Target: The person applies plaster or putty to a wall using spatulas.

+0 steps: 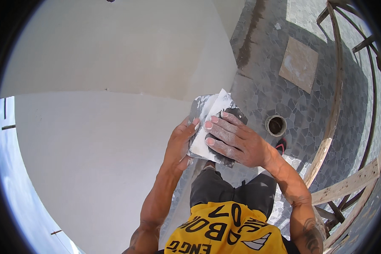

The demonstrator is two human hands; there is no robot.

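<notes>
My left hand point(178, 144) grips the left edge of a grey, putty-smeared plate point(197, 106), a flat plastering blade, thumb on its face and fingers behind. Against this plate lies a dark trowel point(239, 113) with white putty along its edge. Spread across the trowel from the right is my right hand point(241, 142), its fingers pressed on the blade and dusted white. Both tools are held together in front of my waist; the trowel's handle is hidden.
A large pale wall point(93, 139) fills the left side. To the right, a round bucket point(276, 125) with dark contents stands on stone-patterned floor point(296, 110). A square board point(299, 64) lies farther off. Wooden rails point(336, 84) curve along the right. A sandal point(281, 146) shows by the bucket.
</notes>
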